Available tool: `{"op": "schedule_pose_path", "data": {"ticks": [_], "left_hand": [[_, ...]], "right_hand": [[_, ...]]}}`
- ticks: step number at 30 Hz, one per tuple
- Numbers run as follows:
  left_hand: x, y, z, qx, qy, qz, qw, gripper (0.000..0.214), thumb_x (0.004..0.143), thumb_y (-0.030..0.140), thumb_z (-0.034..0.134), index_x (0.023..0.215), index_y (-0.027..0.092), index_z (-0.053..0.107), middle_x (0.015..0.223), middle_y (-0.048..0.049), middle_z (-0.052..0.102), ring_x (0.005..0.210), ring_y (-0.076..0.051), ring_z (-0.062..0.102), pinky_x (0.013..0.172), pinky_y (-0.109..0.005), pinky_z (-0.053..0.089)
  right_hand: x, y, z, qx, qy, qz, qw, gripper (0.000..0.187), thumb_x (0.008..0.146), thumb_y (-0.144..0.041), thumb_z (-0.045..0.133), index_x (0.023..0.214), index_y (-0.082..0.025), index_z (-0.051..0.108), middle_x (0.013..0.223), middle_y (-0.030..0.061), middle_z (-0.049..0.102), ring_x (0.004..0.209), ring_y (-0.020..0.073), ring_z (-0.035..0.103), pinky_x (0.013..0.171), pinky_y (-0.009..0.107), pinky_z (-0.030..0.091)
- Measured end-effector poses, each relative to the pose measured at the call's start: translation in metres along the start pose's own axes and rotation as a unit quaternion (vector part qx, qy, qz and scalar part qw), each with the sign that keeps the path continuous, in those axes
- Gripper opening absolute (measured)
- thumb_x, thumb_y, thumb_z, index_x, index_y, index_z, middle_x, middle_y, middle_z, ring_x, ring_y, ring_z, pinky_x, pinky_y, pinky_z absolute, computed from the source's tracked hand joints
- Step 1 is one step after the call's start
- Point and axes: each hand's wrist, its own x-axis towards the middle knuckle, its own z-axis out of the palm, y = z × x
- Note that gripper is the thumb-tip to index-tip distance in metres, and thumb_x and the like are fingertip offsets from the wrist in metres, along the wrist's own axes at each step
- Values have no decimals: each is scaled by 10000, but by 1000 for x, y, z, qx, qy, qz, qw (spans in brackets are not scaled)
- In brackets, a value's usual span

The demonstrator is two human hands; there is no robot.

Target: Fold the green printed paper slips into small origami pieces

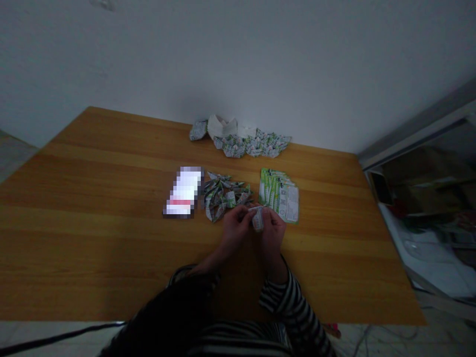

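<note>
Both of my hands are close together over the wooden table, near its front. My left hand [234, 229] and my right hand [272, 234] pinch a small folded piece of green-and-white printed paper [258, 219] between them. Just beyond my left hand lies a loose heap of similar folded pieces [225, 197]. A fanned stack of flat green-printed paper sheets [279, 195] sits beyond my right hand, almost touching it.
A phone [183, 192] with a lit, blurred screen lies left of the heap. Along the wall, a row of folded paper pieces [253, 145] lies beside white paper [222, 127]. The wooden table [92, 238] meets the wall behind. Cluttered shelving [424, 213] stands to the right.
</note>
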Motion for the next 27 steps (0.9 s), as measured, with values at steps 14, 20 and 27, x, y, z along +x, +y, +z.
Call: {"op": "schedule_pose_path", "data": {"ticks": [14, 20, 27], "left_hand": [[4, -6, -10, 142, -34, 43, 988, 193, 847, 301, 587, 740, 156, 658, 653, -14, 642, 614, -160, 573, 583, -245, 450], [14, 6, -25, 142, 49, 69, 986, 228, 875, 348, 554, 791, 165, 662, 699, -1, 641, 656, -146, 570, 595, -224, 442], [27, 20, -46, 179, -124, 62, 974, 211, 811, 300, 592, 706, 155, 705, 624, 0, 646, 597, -140, 565, 560, -219, 417]], "right_hand": [[5, 5, -5, -47, -4, -7, 999, 327, 839, -451, 618, 712, -151, 650, 654, -7, 596, 621, 134, 504, 593, 245, 438], [6, 2, -6, -112, -123, -11, 986, 272, 781, -408, 686, 653, -169, 666, 634, 1, 633, 633, 165, 569, 606, 266, 471], [21, -15, -32, -88, -299, -8, 950, 248, 811, -328, 722, 1042, -239, 718, 978, 28, 729, 891, 187, 664, 797, 296, 520]]}}
